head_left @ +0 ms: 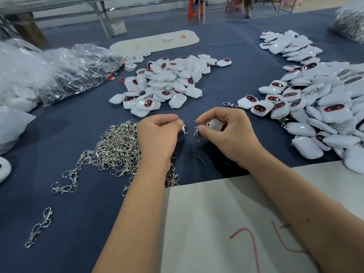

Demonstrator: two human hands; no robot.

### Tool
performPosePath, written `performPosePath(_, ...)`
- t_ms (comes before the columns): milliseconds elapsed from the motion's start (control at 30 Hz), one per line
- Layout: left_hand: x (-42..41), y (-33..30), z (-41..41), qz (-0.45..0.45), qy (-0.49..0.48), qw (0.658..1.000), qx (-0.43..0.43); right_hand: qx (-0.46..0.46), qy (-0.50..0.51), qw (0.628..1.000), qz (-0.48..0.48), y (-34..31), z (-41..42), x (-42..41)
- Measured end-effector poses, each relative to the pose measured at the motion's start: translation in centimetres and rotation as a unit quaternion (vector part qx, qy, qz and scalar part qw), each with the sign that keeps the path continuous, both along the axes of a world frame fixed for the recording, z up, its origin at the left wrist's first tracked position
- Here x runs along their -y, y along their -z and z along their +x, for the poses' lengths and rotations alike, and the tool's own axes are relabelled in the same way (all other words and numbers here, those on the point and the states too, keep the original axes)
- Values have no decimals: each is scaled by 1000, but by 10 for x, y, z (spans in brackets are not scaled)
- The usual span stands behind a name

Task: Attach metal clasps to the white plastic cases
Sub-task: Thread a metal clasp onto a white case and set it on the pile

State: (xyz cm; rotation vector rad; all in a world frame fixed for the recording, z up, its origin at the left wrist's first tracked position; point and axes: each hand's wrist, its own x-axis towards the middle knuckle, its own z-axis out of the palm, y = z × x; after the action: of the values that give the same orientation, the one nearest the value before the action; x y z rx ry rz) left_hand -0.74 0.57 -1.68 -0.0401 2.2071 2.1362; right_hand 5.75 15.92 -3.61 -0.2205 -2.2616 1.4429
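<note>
Your right hand (228,134) curls around a white case (216,124), thumb and forefinger pinching the ring of a metal clasp (197,133) that hangs just below its near end. Your left hand (157,134) pinches a second small clasp (184,129) at its fingertips, close to the first but with a narrow gap between them. Whether the ring is already through the case's loop is too small to tell, and your fingers hide most of the case.

Your hands work over a bare strip of the blue table cloth (88,125). Just to your left, partly under your left wrist, lies the heap of loose clasps (116,148), with a few strays (40,227) nearer the table's edge. Beyond your hands sits a pile of white cases (167,83); to your right a larger pile (315,107) runs out of view, some with clasps showing. A white sheet (226,213) with red marks lies under your forearms at the near edge. Crumpled clear plastic bags (69,69) crowd the far left, cut off by the frame.
</note>
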Motion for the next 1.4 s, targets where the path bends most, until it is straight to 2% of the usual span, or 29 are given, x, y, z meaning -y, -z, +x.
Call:
performPosePath(100, 4, 0, -4, 11, -22, 1000, -15, -12, 2, 1000, -22, -3, 1, -1)
performPosePath(200, 4, -2, -5, 46, -15, 998, -26, -15, -52, 998, -38, -4, 4, 1)
performPosePath(300, 0, -4, -1, 57, 14, 998, -39, -18, -56, 998, -39, -5, 2, 1)
performPosePath(400, -5, -6, 5, 29, 63, 995, -73, -18, -52, 998, -41, -5, 1, 1)
performPosePath(533, -9, -7, 11, 54, 100, 992, -61, -29, -65, 997, -9, -6, 1, 2)
performPosePath(900, -11, -7, 9, 45, 105, 992, -53, -55, -19, 996, -61, -3, -2, -1)
performPosePath(1133, -10, -7, 7, 77, 77, 992, -62, -44, -44, 996, -68, -1, -3, -2)
performPosePath(1267, -10, -7, 8, 38, 88, 993, -67, -58, -9, 989, -134, -2, -3, -4)
performPosePath(1400, -12, -2, 8, -81, 84, 983, -139, -77, 43, 987, -134, -2, -2, -5)
